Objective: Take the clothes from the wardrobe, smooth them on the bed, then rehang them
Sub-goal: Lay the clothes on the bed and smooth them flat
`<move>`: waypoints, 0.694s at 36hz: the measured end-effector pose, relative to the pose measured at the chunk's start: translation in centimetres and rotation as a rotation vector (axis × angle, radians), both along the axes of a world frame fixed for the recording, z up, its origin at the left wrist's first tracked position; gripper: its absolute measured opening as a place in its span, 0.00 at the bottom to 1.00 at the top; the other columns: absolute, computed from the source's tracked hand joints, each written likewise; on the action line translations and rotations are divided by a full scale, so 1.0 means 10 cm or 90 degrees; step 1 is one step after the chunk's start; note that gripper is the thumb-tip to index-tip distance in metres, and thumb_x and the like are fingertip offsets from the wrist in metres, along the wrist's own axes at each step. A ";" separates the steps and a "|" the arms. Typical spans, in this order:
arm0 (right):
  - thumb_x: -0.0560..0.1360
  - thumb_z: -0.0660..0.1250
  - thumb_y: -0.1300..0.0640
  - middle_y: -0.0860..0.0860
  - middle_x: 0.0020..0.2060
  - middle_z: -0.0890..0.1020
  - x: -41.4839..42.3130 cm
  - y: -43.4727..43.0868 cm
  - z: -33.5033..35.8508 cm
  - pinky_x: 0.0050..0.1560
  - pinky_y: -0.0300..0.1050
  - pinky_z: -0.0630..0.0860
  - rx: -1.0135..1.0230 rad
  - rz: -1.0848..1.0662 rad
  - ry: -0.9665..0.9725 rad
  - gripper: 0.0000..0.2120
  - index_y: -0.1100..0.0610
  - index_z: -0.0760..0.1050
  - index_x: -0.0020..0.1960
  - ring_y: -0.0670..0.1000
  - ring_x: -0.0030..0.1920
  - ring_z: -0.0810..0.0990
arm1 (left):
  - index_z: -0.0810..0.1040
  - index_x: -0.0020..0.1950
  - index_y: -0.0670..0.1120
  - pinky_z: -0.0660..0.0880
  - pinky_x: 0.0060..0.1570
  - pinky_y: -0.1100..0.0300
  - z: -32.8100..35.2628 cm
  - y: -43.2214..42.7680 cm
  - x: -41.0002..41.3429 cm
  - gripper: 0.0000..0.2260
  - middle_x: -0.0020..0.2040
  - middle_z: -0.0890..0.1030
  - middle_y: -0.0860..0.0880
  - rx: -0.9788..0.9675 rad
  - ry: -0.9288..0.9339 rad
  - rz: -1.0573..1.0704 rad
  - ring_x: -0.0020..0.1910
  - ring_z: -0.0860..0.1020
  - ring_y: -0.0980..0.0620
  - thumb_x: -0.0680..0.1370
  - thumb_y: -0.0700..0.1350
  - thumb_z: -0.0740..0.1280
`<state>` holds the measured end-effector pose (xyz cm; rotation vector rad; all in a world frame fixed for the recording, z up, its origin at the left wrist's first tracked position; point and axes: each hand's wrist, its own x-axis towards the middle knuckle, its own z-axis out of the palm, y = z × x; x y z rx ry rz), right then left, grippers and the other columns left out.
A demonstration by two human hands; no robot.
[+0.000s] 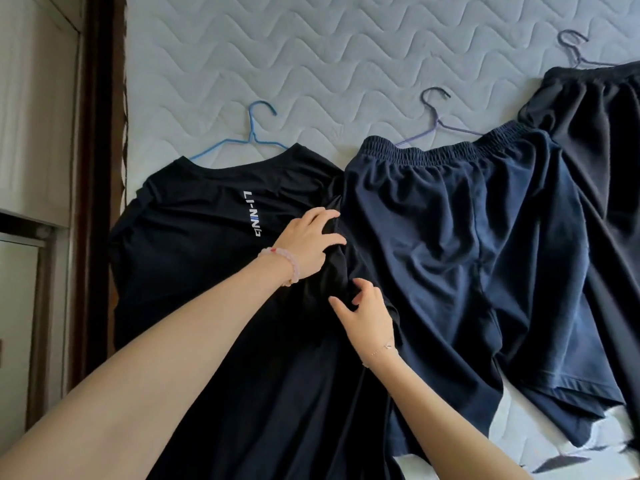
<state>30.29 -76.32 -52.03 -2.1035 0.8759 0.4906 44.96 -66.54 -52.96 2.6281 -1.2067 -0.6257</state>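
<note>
A black T-shirt (194, 271) with white lettering lies flat on the quilted mattress (311, 57), still on a blue wire hanger (254, 133). My left hand (308, 240) grips the shirt's right sleeve near its shoulder. My right hand (369, 315) pinches the same sleeve lower down, at its hem. Beside the shirt lie navy shorts (460, 258) on a purple hanger (436, 123). Their left edge touches the sleeve. Black shorts (602, 140) on a grey hanger (573, 46) lie at the far right.
A dark wooden bed frame edge (100, 133) runs down the left side. Pale cabinet or wardrobe panels (34, 116) stand beyond it. Bare mattress stretches across the top of the view.
</note>
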 end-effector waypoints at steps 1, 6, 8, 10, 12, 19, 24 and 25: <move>0.74 0.65 0.44 0.46 0.53 0.72 0.04 0.02 -0.02 0.48 0.43 0.74 -0.009 0.015 0.004 0.24 0.51 0.67 0.66 0.48 0.49 0.75 | 0.75 0.65 0.53 0.61 0.69 0.51 0.01 -0.03 0.03 0.17 0.76 0.57 0.49 0.018 -0.013 -0.027 0.76 0.51 0.47 0.77 0.41 0.63; 0.74 0.67 0.52 0.46 0.44 0.74 0.15 0.02 -0.05 0.37 0.31 0.66 0.008 -0.076 -0.070 0.06 0.54 0.77 0.47 0.43 0.39 0.72 | 0.83 0.47 0.46 0.71 0.59 0.52 0.08 -0.08 0.09 0.05 0.65 0.71 0.48 -0.132 -0.020 0.049 0.66 0.68 0.48 0.75 0.45 0.69; 0.74 0.66 0.54 0.46 0.43 0.77 0.18 -0.07 0.04 0.41 0.31 0.69 0.060 -0.146 -0.135 0.04 0.54 0.74 0.45 0.42 0.41 0.75 | 0.84 0.45 0.45 0.74 0.52 0.53 0.14 -0.10 0.12 0.05 0.57 0.73 0.48 -0.207 -0.013 0.145 0.57 0.72 0.49 0.74 0.45 0.71; 0.75 0.64 0.55 0.45 0.41 0.79 0.24 -0.23 0.15 0.45 0.39 0.73 0.076 -0.182 -0.172 0.03 0.54 0.73 0.47 0.45 0.43 0.77 | 0.84 0.45 0.46 0.73 0.48 0.58 0.18 -0.16 0.17 0.04 0.48 0.70 0.51 -0.241 0.013 0.228 0.49 0.69 0.53 0.74 0.45 0.71; 0.76 0.63 0.57 0.42 0.38 0.77 0.34 -0.47 0.22 0.45 0.41 0.70 0.038 -0.181 -0.199 0.02 0.54 0.71 0.48 0.47 0.40 0.76 | 0.83 0.46 0.47 0.71 0.45 0.61 0.22 -0.26 0.26 0.04 0.41 0.67 0.53 -0.265 0.074 0.285 0.41 0.68 0.55 0.74 0.45 0.70; 0.79 0.59 0.58 0.56 0.53 0.80 0.95 -1.59 0.39 0.54 0.47 0.69 -0.166 -0.229 -0.234 0.09 0.57 0.70 0.58 0.58 0.53 0.76 | 0.76 0.60 0.47 0.74 0.52 0.64 0.15 -0.42 0.48 0.11 0.40 0.75 0.53 -0.279 0.164 0.462 0.46 0.76 0.53 0.78 0.42 0.64; 0.80 0.56 0.59 0.57 0.57 0.79 1.18 -2.13 0.28 0.50 0.49 0.70 -0.239 -0.180 -0.146 0.11 0.56 0.71 0.61 0.61 0.54 0.76 | 0.69 0.70 0.49 0.67 0.67 0.50 -0.16 0.02 0.40 0.20 0.70 0.68 0.47 0.027 -0.004 0.305 0.69 0.67 0.46 0.79 0.51 0.61; 0.80 0.56 0.60 0.57 0.57 0.80 1.20 -2.17 0.25 0.48 0.49 0.70 -0.247 -0.158 -0.134 0.11 0.56 0.71 0.61 0.61 0.53 0.77 | 0.65 0.73 0.50 0.63 0.70 0.50 -0.21 0.11 0.37 0.23 0.73 0.64 0.48 0.077 -0.023 0.278 0.72 0.63 0.47 0.79 0.54 0.60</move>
